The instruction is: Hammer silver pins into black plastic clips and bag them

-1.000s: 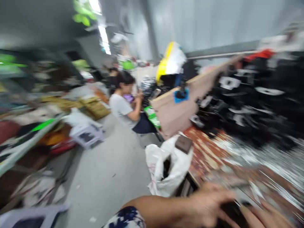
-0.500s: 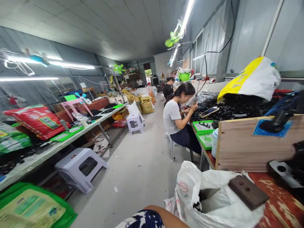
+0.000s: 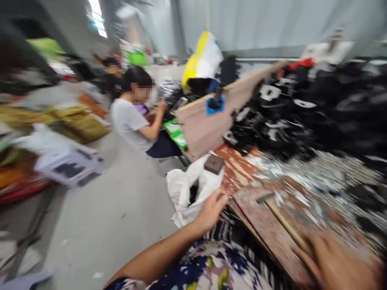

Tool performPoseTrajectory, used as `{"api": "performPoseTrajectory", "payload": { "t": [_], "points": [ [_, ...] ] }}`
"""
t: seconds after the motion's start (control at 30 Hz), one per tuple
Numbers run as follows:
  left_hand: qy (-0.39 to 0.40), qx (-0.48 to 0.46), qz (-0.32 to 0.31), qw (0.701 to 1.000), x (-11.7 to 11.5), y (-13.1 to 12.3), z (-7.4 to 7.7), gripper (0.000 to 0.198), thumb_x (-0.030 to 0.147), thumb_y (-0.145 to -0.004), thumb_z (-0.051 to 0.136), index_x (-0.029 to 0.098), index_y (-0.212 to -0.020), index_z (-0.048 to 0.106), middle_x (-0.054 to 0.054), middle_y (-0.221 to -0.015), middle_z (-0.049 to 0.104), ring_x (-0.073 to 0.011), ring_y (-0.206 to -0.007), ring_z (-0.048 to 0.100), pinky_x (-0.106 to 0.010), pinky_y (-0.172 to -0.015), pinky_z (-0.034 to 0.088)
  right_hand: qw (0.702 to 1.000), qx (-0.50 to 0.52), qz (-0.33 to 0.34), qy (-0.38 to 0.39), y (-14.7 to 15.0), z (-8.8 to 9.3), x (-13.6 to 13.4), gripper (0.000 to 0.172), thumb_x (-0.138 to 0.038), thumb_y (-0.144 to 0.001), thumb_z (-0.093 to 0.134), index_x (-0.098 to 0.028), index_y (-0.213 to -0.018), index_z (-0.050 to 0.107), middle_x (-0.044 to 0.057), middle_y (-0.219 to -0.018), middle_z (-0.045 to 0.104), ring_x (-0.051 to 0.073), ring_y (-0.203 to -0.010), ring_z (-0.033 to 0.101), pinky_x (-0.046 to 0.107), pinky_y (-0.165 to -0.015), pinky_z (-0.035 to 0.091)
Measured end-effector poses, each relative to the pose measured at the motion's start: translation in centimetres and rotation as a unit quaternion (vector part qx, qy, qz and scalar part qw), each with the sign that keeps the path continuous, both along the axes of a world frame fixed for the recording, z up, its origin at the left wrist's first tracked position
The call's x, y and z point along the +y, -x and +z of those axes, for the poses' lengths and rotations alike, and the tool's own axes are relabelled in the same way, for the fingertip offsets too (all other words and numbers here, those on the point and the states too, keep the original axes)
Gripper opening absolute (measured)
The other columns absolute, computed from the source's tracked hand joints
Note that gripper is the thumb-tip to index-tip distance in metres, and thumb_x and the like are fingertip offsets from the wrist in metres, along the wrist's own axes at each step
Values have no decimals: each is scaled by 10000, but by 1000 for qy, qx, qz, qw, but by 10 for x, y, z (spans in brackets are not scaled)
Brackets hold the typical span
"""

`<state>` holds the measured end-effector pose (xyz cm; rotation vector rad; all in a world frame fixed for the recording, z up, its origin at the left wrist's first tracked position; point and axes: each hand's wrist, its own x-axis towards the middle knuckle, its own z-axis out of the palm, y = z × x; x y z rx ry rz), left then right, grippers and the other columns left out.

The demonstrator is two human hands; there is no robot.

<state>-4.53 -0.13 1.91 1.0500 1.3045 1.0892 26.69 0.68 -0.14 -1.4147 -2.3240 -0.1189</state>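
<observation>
At the near edge of the worktable, my left hand has its fingers drawn together. A tiny shiny bit shows at the fingertips, too small to name. Low on the right, my right hand, smeared by motion, is closed round the handle end of a hammer. The hammer's wooden handle slants across a worn board, its head pointing away from me. Beyond the hammer lie many thin metal pieces, and behind them a heap of black parts.
A dark brown block rests by a white sack left of the table. A wooden divider stands behind it. One person in a white shirt sits beyond, near green trays. A pale stool stands on the floor.
My view has swung right and down, from the aisle to the worktable. Both my hands, the hammer, the metal pieces and the black heap have come into view.
</observation>
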Motion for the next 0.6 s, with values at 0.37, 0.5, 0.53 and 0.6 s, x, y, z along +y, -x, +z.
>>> {"api": "performPoseTrajectory", "payload": {
  "t": [0.37, 0.5, 0.53, 0.6],
  "points": [
    [-90, 183, -78, 976, 19, -52, -38, 345, 379, -992, 454, 215, -705, 554, 29, -680, 475, -171, -683, 458, -264, -679, 314, 992, -34, -53, 108, -16, 15, -50, 402, -285, -1034, 392, -234, -1427, 453, 39, -854, 756, 220, -626, 724, 302, -497, 503],
    [-99, 231, -76, 965, 20, -52, -43, 387, 368, -1011, 404, 223, -659, 472, 32, -649, 429, -164, -632, 421, -279, -644, 278, 998, 35, -33, 40, -11, 30, -64, 544, -242, -1024, 455, -278, -1556, 345, 88, -1127, 731, 217, -856, 744, 293, -633, 568],
    [-101, 239, -74, 963, 20, -51, -45, 387, 365, -1014, 392, 224, -661, 462, 33, -648, 425, -163, -631, 419, -280, -642, 277, 998, 40, -32, 36, -7, 28, -66, 561, -226, -1019, 461, -273, -1564, 337, 86, -1077, 736, 211, -814, 738, 291, -617, 565],
    [-104, 254, -68, 959, 20, -52, -47, 391, 355, -1018, 365, 226, -658, 445, 33, -643, 421, -163, -632, 421, -280, -641, 281, 998, 26, -22, 53, 0, 22, -68, 563, -185, -1018, 424, -279, -1567, 338, 60, -943, 735, 190, -680, 708, 283, -554, 544]
  ]
}}
